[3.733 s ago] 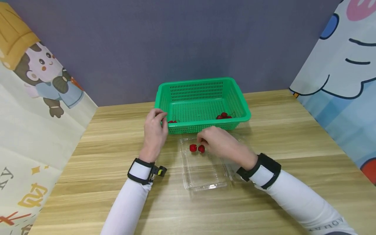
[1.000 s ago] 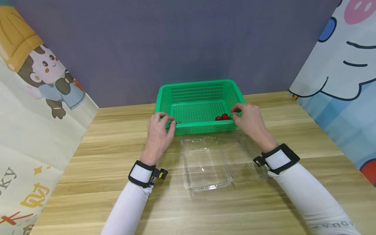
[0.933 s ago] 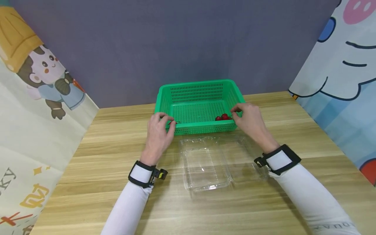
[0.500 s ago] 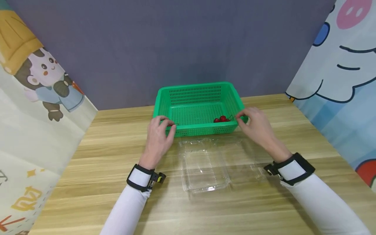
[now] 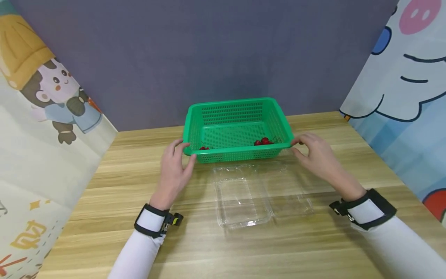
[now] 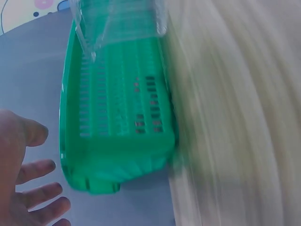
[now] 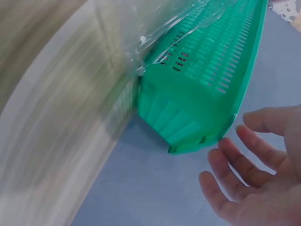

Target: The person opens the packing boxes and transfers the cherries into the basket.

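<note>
A green perforated basket (image 5: 240, 150) stands on the table against the dark wall. Several red cherries (image 5: 264, 142) with stems lie in its front right corner, and more cherries (image 5: 204, 148) sit at the front left, partly hidden by the rim. My left hand (image 5: 175, 166) is at the front left corner, fingers spread and holding nothing; in the left wrist view a gap separates the fingers (image 6: 40, 170) from the basket. My right hand (image 5: 315, 157) is at the right end, its relaxed fingers (image 7: 235, 153) right at the rim. A clear plastic clamshell box (image 5: 240, 201) lies open before the basket.
The wood-grain table (image 5: 115, 201) runs under everything. A dark cloth wall (image 5: 223, 50) rises directly behind the basket, with printed cartoon panels at the left and right sides. The box's transparent lid (image 5: 289, 193) lies flat on its right.
Two cherries earlier under my right hand over the clear box are gone from there. My right hand then reached the basket's right cherries; both hands have now moved outward, fingers off the cherries.
</note>
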A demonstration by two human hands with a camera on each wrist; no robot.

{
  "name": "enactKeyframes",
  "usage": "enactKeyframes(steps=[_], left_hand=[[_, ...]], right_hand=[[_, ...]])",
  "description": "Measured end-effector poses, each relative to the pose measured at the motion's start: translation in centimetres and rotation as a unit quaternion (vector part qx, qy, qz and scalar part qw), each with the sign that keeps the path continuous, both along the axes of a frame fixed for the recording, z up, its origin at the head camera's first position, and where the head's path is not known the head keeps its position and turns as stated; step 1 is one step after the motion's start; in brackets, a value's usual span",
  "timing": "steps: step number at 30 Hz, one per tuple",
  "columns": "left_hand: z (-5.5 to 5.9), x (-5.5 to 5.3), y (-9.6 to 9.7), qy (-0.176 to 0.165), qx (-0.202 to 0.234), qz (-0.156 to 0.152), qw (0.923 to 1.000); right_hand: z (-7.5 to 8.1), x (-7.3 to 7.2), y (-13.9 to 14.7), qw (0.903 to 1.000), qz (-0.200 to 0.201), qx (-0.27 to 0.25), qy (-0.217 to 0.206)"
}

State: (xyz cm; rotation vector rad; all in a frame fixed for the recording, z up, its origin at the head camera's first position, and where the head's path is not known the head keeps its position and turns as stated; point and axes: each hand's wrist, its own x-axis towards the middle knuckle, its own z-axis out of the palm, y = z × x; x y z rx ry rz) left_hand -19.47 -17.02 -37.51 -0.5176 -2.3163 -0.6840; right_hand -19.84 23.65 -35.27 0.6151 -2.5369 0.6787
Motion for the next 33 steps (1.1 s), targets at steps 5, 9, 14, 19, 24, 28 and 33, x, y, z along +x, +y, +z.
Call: enactKeyframes(steps=[5, 9, 14, 19, 24, 28, 33], left_hand=[[-0.3, 0.9, -2.1, -0.011, -0.014, 0.012, 0.9998], [-0.6, 1.5, -3.3, -0.023, -0.027, 0.017, 0.9992], [-0.6, 2.1, -4.1, -0.059, -0.060, 0.027, 0.9961], [-0.3, 2.7, -4.7, -0.140, -0.095, 0.053, 0.9842], [0.0, 3.1, -5.3, -0.186, -0.113, 0.065, 0.9737], [0.1, 3.3, -5.6, -0.210, -0.136, 0.072, 0.9655], [0.1, 3.4, -5.8, -0.225, -0.152, 0.073, 0.9597]], right_hand=[[0.1, 0.5, 1.0, 0.9997, -0.011, 0.010, -0.022], [0.2, 0.7, 1.7, 0.9982, -0.016, 0.022, -0.053], [0.0, 1.1, 2.9, 0.9972, -0.011, 0.035, -0.065], [-0.6, 1.3, 4.3, 0.9970, -0.009, 0.047, -0.060], [-0.6, 1.6, 5.5, 0.9945, -0.019, 0.063, -0.081], [-0.3, 1.8, 5.9, 0.9901, -0.023, 0.090, -0.106], [0.0, 2.0, 5.9, 0.9852, -0.027, 0.116, -0.123]])
